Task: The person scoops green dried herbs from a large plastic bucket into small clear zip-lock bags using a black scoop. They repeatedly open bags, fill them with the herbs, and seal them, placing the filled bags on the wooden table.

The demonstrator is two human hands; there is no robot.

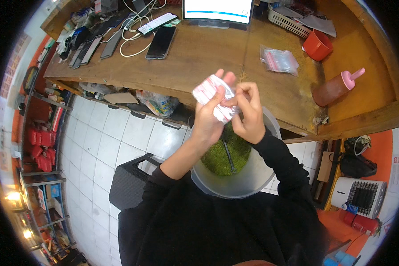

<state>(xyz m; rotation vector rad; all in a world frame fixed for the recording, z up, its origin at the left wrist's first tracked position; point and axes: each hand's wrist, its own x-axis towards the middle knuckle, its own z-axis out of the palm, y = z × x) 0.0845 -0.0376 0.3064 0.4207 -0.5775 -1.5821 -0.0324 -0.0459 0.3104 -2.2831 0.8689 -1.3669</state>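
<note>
My left hand (209,116) grips a stack of small clear plastic zip bags with red stripes (207,90), its thumb pressed on top. At the stack's right edge, my right hand (248,113) pinches with bent fingers; it seems to have hold of one bag's edge. Below both hands stands a translucent white bucket (257,175) with fine green shredded material (215,158) in it. A thin dark-handled tool (228,155) lies on the green material; its upper end is hidden behind my hands.
Beyond the hands is a wooden desk (208,53) with phones (161,43), white cables, a lit screen (217,11), more zip bags (279,60), a red cup (318,45) and a pink-capped bottle (334,88). A black stool-like object (131,181) stands left of the bucket.
</note>
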